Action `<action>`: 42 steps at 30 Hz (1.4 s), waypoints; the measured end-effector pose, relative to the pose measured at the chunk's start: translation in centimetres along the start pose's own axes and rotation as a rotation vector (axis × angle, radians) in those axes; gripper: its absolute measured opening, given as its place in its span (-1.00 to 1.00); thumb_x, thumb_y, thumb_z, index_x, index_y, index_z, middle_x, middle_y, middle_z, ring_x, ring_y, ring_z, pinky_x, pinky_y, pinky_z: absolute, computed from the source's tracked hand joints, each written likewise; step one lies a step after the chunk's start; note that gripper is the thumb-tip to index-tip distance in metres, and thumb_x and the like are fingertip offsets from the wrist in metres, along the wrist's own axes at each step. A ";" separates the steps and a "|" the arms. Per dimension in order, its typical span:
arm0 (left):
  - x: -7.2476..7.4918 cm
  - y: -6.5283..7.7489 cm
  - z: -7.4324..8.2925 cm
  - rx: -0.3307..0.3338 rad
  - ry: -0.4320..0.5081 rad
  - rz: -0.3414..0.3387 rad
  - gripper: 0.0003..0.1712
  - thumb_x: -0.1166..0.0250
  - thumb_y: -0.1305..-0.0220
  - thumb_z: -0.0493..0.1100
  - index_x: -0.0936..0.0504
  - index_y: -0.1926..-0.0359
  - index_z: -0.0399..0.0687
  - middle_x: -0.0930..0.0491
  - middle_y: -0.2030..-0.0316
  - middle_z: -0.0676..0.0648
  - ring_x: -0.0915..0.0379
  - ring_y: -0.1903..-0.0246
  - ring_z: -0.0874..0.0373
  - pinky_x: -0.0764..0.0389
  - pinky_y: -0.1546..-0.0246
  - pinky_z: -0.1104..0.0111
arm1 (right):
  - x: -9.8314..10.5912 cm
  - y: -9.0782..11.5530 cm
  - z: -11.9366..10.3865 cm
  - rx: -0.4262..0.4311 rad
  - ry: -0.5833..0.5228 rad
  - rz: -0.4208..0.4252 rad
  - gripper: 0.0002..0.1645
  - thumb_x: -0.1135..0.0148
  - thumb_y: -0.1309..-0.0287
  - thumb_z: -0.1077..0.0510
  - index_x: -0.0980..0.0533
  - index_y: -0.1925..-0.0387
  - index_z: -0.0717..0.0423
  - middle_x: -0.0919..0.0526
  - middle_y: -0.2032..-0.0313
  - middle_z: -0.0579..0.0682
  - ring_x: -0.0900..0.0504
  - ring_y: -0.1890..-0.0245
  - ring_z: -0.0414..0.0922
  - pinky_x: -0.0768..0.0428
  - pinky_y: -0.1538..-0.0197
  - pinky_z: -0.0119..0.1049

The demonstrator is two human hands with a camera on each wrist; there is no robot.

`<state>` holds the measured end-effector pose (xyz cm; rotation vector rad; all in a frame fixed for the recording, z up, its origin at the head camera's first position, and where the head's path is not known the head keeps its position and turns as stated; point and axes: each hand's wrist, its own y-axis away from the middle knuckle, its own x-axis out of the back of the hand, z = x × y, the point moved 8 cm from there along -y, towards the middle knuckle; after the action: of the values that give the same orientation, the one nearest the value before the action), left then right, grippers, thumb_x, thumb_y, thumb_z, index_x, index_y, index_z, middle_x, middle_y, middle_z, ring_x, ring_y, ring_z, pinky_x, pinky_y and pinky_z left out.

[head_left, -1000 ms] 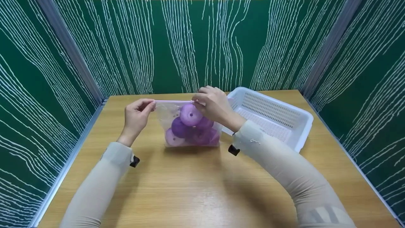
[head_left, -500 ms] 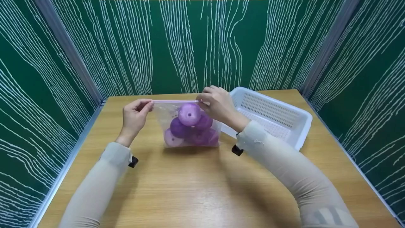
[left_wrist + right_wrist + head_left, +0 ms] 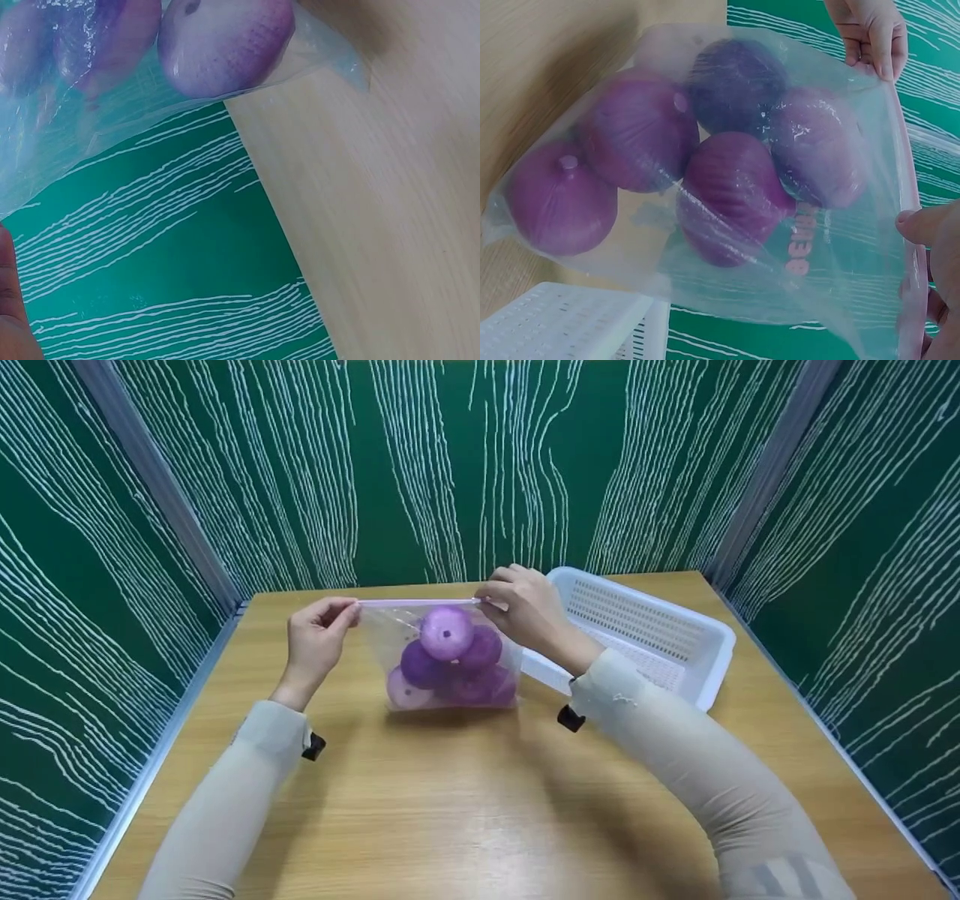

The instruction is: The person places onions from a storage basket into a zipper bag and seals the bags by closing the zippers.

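A clear zip bag (image 3: 386, 641) with a pink zip strip (image 3: 416, 602) along its top is upright over the table, stretched between both hands. Inside lie several purple onions (image 3: 447, 634), stacked toward the bottom; the right wrist view shows the onions (image 3: 727, 199) through the plastic. At the strip's left end, my left hand (image 3: 316, 636) pinches the corner between thumb and fingers. My right hand (image 3: 527, 609) pinches the strip farther right, its thumb (image 3: 922, 223) on the near face and fingers behind. Pink lettering (image 3: 800, 240) shows on the bag.
Behind my right forearm, a white perforated plastic basket (image 3: 716, 660) stands at an angle at the table's back right. Green panels with white wavy lines (image 3: 405, 472) rise at the back and both sides of the wooden table (image 3: 450, 802).
My right hand has slid rightward along the zip strip, uncovering more of it and of the onions. My left hand still pinches the left corner. The view has shifted slightly.
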<state>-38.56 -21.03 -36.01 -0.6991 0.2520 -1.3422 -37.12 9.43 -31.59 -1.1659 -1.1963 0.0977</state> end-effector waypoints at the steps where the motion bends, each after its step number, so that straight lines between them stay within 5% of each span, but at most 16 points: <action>1: 0.0 0.1 -0.1 0.006 0.001 -0.001 -0.87 -0.40 -0.47 -0.36 -0.81 0.08 -0.37 -0.78 0.25 -0.36 -0.67 0.33 0.32 -0.76 0.17 0.53 | 0.0 0.1 0.1 -0.006 0.003 -0.001 -0.91 -0.46 -0.33 0.23 -0.81 0.21 0.16 -0.81 0.26 0.12 -0.72 0.25 0.13 -0.69 0.20 0.04; 42: 0.1 0.4 -0.2 0.027 -0.006 -0.002 -0.86 -0.41 -0.48 -0.33 -0.81 0.06 -0.33 -0.79 0.25 -0.23 -0.70 0.30 0.29 -0.77 0.12 0.51 | 3.2 3.0 4.0 -0.109 0.012 -0.019 -0.91 -0.44 -0.36 0.27 -0.81 0.19 0.20 -0.80 0.28 0.16 -0.73 0.23 0.14 -0.70 0.14 0.03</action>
<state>-38.37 -21.18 -36.36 -0.6808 0.2273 -1.3432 -37.26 15.31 -32.08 -1.2481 -1.2144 0.0111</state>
